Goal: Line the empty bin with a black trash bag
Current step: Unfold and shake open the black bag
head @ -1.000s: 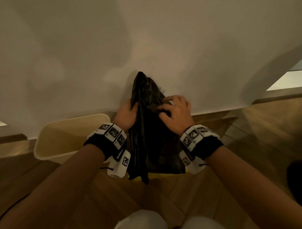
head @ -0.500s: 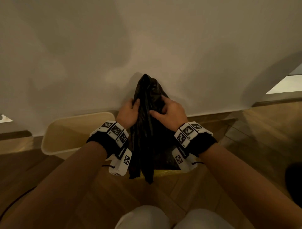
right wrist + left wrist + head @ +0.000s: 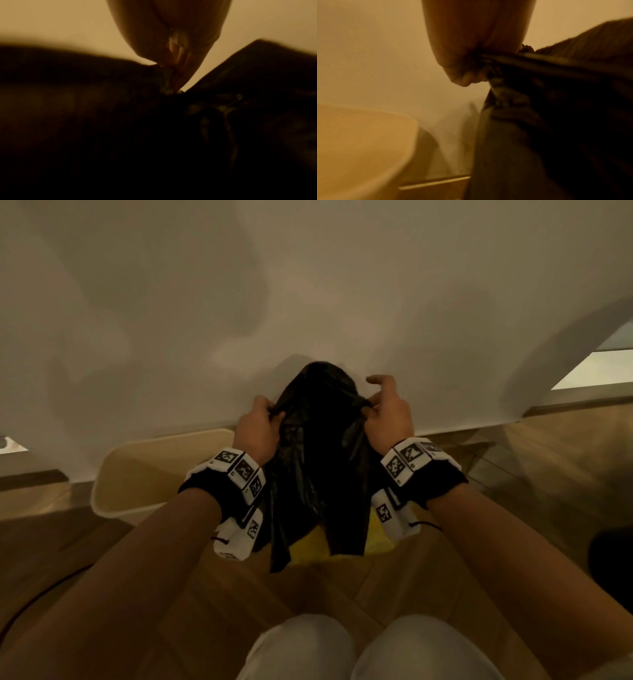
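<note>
A crumpled black trash bag (image 3: 317, 460) hangs between my hands in front of the wall. My left hand (image 3: 262, 422) pinches the bag's left top edge. My right hand (image 3: 383, 409) pinches the right top edge between thumb and fingers, its index finger lifted. The bag's top bulges upward between them, and its tails hang over a yellow bin (image 3: 375, 542), mostly hidden behind the bag. In the left wrist view my fingertips (image 3: 467, 79) clamp the dark plastic (image 3: 556, 108). In the right wrist view the fingertips (image 3: 178, 75) nip the bag (image 3: 120, 121), which fills the lower frame.
A cream bin (image 3: 154, 474) stands open at the left against the white wall (image 3: 308, 285), also seen in the left wrist view (image 3: 359, 142). Wooden floor (image 3: 342, 587) runs below. A dark cable (image 3: 41, 594) lies at the lower left. My knees (image 3: 359, 648) are at the bottom edge.
My hands have moved apart, the right one shifting right and up, spreading the top of the bag wider. The left hand stays gripping its edge.
</note>
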